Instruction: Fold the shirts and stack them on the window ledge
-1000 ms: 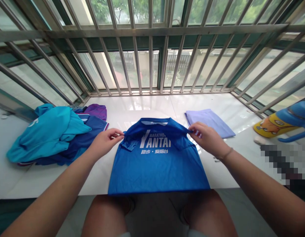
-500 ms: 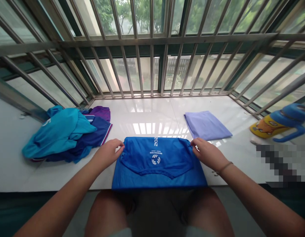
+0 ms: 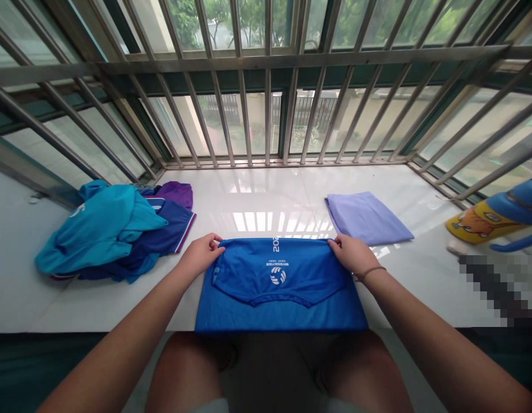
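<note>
A blue T-shirt (image 3: 244, 272) with white print lies partly folded on the white tiled ledge in front of me, its neckline turned toward my body. At its far left corner my left hand (image 3: 203, 252) pinches the folded edge. My right hand (image 3: 347, 252) grips the far right corner the same way, so the far edge runs straight between them. A folded lavender cloth (image 3: 367, 218) lies flat just beyond my right hand.
Left on the ledge (image 3: 266, 195) is a heap of clothes: a teal garment (image 3: 106, 223), a navy one (image 3: 178, 223) and a purple one (image 3: 178, 194). A blue and yellow bottle (image 3: 485, 221) lies at the right, near a blurred-out patch. Metal bars (image 3: 268, 115) close off the window behind.
Both hands keep hold of the shirt's far corners. The far edge has been drawn straighter and the fabric lies smoother. The view has shifted slightly.
</note>
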Action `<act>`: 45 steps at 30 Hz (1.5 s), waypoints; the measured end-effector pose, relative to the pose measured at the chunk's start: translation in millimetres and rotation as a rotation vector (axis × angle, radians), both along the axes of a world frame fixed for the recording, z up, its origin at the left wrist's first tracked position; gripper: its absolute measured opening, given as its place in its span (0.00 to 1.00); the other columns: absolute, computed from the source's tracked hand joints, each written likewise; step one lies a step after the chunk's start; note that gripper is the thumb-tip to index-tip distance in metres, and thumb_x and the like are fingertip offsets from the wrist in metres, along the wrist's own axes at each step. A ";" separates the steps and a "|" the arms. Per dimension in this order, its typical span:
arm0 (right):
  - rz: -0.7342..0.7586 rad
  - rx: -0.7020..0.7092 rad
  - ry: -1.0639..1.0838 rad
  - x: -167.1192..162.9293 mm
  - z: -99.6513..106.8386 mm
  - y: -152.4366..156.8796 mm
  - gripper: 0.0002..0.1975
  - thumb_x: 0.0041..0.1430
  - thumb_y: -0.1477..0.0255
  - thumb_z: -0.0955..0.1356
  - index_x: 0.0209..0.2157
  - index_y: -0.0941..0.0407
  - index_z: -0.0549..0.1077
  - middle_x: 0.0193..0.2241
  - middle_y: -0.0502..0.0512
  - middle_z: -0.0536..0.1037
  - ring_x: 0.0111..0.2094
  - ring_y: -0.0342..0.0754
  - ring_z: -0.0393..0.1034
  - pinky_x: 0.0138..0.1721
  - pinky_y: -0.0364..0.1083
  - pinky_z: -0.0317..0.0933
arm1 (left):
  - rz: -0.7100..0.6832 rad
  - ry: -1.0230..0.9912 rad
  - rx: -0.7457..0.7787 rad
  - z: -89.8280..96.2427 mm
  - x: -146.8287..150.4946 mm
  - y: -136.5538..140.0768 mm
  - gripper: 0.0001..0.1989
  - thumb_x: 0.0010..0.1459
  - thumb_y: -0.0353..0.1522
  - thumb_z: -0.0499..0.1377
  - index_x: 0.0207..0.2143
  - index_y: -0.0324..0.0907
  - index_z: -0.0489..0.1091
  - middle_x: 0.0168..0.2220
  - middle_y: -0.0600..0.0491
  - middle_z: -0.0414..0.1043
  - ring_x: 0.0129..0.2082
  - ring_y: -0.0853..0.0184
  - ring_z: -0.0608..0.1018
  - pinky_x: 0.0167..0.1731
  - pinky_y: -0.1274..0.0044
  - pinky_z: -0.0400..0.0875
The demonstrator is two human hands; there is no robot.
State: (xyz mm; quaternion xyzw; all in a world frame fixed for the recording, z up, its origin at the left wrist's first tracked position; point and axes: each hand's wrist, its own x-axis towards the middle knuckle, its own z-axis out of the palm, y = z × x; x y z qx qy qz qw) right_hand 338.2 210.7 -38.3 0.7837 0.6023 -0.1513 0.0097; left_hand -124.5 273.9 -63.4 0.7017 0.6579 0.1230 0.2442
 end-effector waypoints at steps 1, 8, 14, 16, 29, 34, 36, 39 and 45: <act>0.000 -0.013 -0.020 -0.3 -1.8 -0.8 0.20 0.79 0.58 0.61 0.42 0.55 0.78 0.38 0.64 0.85 0.41 0.60 0.82 0.36 0.49 0.61 | 0.002 -0.006 0.000 -1.1 -0.2 -0.4 0.13 0.59 0.40 0.66 0.46 0.49 0.78 0.31 0.57 0.80 0.35 0.59 0.83 0.37 0.74 0.71; 0.027 0.106 -0.104 -3.6 -5.2 -1.1 0.17 0.80 0.62 0.61 0.52 0.58 0.76 0.48 0.68 0.84 0.44 0.60 0.82 0.40 0.50 0.65 | -0.087 -0.016 0.054 -2.6 -1.9 15.5 0.25 0.58 0.49 0.66 0.52 0.45 0.80 0.43 0.50 0.82 0.37 0.60 0.82 0.41 0.72 0.75; 0.484 0.118 0.065 8.8 4.2 20.8 0.14 0.72 0.68 0.70 0.55 0.55 0.81 0.56 0.64 0.82 0.56 0.59 0.78 0.57 0.50 0.69 | -0.388 0.112 -0.145 15.7 3.1 48.9 0.18 0.53 0.48 0.67 0.39 0.46 0.82 0.39 0.50 0.83 0.40 0.56 0.82 0.41 0.71 0.74; 0.493 0.013 0.036 10.9 6.3 30.7 0.15 0.68 0.70 0.72 0.54 0.55 0.82 0.51 0.62 0.84 0.52 0.58 0.80 0.53 0.50 0.70 | -0.428 0.148 -0.213 19.5 4.3 59.4 0.16 0.51 0.47 0.67 0.35 0.46 0.79 0.37 0.52 0.83 0.38 0.57 0.82 0.37 0.72 0.71; 0.344 0.381 -0.151 2.0 58.7 76.0 0.13 0.75 0.71 0.64 0.51 0.58 0.80 0.50 0.66 0.82 0.50 0.59 0.76 0.50 0.50 0.66 | -0.208 0.023 0.214 71.6 6.3 100.3 0.11 0.57 0.42 0.64 0.39 0.45 0.75 0.37 0.52 0.82 0.37 0.60 0.81 0.36 0.73 0.71; 0.490 0.651 -0.165 12.1 60.8 12.3 0.11 0.76 0.72 0.64 0.46 0.56 0.79 0.43 0.64 0.82 0.47 0.60 0.74 0.50 0.54 0.66 | -0.295 -0.025 0.465 80.2 -13.3 24.9 0.06 0.63 0.36 0.61 0.39 0.46 0.76 0.41 0.51 0.83 0.43 0.58 0.82 0.46 0.70 0.74; 0.559 0.678 -0.117 16.0 45.4 -29.5 0.11 0.77 0.72 0.64 0.47 0.55 0.79 0.43 0.62 0.83 0.46 0.59 0.75 0.50 0.54 0.67 | -0.374 -0.076 0.509 66.0 -21.0 -22.5 0.05 0.66 0.35 0.60 0.39 0.46 0.76 0.43 0.50 0.84 0.45 0.58 0.83 0.51 0.69 0.75; 0.602 0.692 -0.012 20.3 9.6 -92.1 0.09 0.77 0.72 0.65 0.48 0.53 0.78 0.44 0.60 0.83 0.45 0.57 0.77 0.50 0.54 0.69 | -0.492 -0.085 0.472 30.9 -28.4 -93.4 0.05 0.69 0.33 0.60 0.40 0.47 0.76 0.46 0.50 0.85 0.48 0.58 0.84 0.52 0.69 0.76; 0.660 0.527 0.111 23.4 -28.3 -145.5 0.11 0.73 0.74 0.65 0.48 0.51 0.80 0.47 0.60 0.84 0.46 0.57 0.79 0.48 0.54 0.72 | -0.553 0.135 0.374 -10.2 -29.6 -163.9 0.10 0.71 0.31 0.59 0.47 0.50 0.79 0.57 0.49 0.82 0.55 0.55 0.83 0.59 0.62 0.74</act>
